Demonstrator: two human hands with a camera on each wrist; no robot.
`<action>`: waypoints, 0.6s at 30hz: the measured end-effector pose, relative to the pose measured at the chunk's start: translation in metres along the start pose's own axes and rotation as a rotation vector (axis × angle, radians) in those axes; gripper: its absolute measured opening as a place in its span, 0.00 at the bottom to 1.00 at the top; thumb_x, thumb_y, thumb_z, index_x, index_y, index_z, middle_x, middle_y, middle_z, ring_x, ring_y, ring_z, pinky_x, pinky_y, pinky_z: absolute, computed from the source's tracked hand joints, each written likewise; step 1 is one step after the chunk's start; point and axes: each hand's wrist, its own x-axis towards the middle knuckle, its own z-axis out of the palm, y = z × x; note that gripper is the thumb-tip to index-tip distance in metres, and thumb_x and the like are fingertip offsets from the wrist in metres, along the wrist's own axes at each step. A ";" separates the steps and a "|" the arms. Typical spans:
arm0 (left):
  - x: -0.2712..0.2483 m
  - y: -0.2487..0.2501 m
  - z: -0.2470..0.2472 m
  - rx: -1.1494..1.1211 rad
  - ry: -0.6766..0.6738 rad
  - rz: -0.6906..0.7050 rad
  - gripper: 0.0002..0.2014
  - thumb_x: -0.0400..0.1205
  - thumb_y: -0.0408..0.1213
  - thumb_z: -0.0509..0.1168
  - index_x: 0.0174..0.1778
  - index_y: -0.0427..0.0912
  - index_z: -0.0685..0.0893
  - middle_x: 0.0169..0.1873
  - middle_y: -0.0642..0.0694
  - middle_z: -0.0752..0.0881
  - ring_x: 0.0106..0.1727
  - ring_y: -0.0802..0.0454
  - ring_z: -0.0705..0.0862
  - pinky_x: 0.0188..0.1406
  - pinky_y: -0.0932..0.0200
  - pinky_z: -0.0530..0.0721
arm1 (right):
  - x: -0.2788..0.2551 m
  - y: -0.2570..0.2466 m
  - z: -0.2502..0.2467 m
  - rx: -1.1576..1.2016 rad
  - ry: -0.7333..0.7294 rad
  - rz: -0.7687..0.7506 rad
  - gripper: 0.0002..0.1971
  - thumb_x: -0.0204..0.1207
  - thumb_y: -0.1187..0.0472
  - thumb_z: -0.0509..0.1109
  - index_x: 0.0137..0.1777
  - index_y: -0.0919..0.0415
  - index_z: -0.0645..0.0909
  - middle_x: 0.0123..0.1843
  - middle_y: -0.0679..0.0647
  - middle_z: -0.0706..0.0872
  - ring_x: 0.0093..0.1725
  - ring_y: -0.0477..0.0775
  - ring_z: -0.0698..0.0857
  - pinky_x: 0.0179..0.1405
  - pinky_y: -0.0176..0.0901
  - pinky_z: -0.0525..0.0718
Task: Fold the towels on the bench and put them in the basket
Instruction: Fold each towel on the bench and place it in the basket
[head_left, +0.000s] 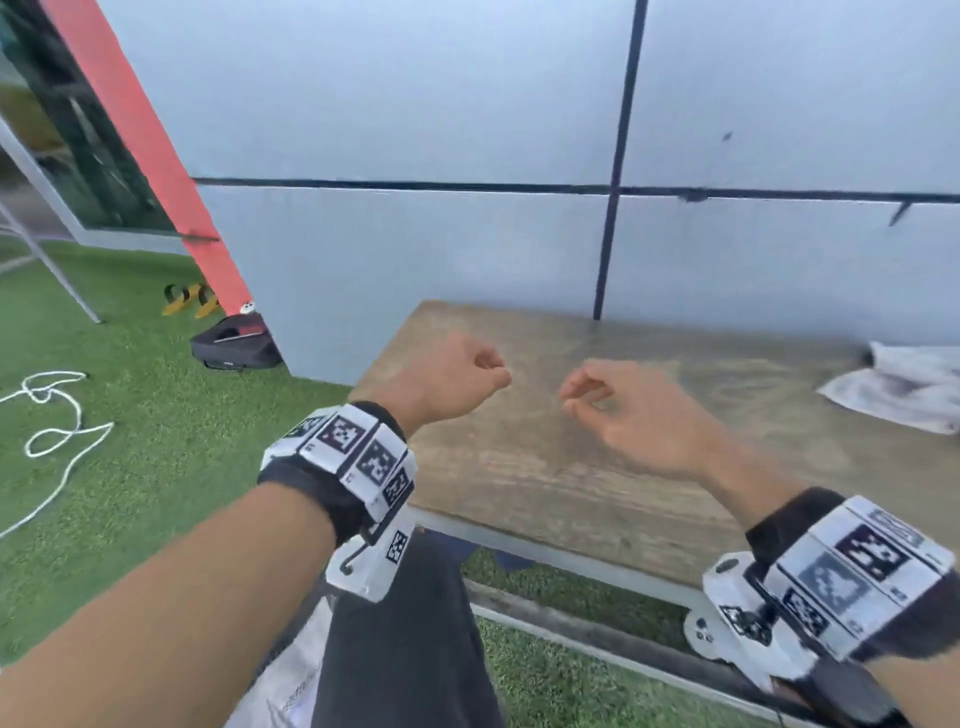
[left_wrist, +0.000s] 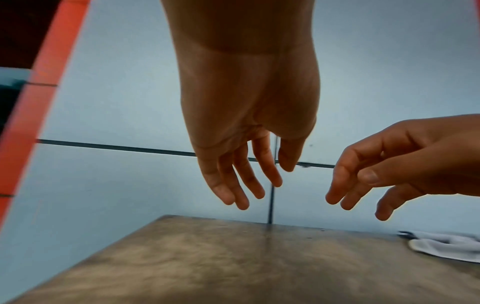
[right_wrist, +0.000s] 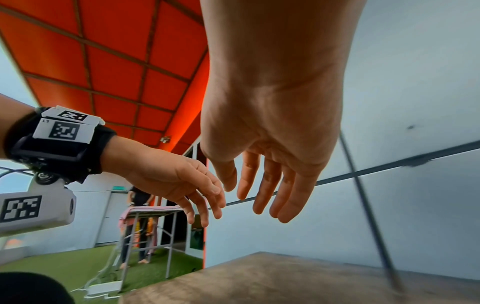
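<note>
Wooden bench against grey panels holds one towel; both hands' fingers hang loose, empty.

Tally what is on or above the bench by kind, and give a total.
Hands: 2, the left hand and the right hand, both empty, above the bench
Towels: 1, a white towel lying crumpled at the bench's right end
Baskets: 0 in view
Total: 3
</note>
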 end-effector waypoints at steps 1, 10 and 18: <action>0.007 0.018 0.010 0.002 -0.022 0.024 0.08 0.84 0.46 0.67 0.49 0.47 0.90 0.44 0.50 0.88 0.49 0.52 0.86 0.50 0.61 0.79 | -0.010 0.014 -0.012 -0.003 0.024 0.029 0.02 0.82 0.56 0.71 0.52 0.50 0.84 0.55 0.45 0.89 0.57 0.47 0.86 0.62 0.46 0.81; 0.060 0.167 0.139 0.049 -0.282 0.310 0.09 0.83 0.49 0.67 0.46 0.50 0.90 0.39 0.58 0.87 0.44 0.57 0.85 0.48 0.59 0.81 | -0.139 0.155 -0.089 -0.040 0.201 0.378 0.04 0.81 0.56 0.72 0.53 0.53 0.85 0.54 0.44 0.89 0.56 0.46 0.86 0.55 0.40 0.78; 0.086 0.260 0.278 0.054 -0.450 0.432 0.19 0.85 0.46 0.67 0.72 0.47 0.78 0.69 0.48 0.75 0.66 0.49 0.78 0.61 0.55 0.75 | -0.211 0.227 -0.112 -0.004 0.299 0.593 0.06 0.81 0.55 0.70 0.54 0.54 0.84 0.55 0.45 0.89 0.55 0.49 0.86 0.52 0.45 0.80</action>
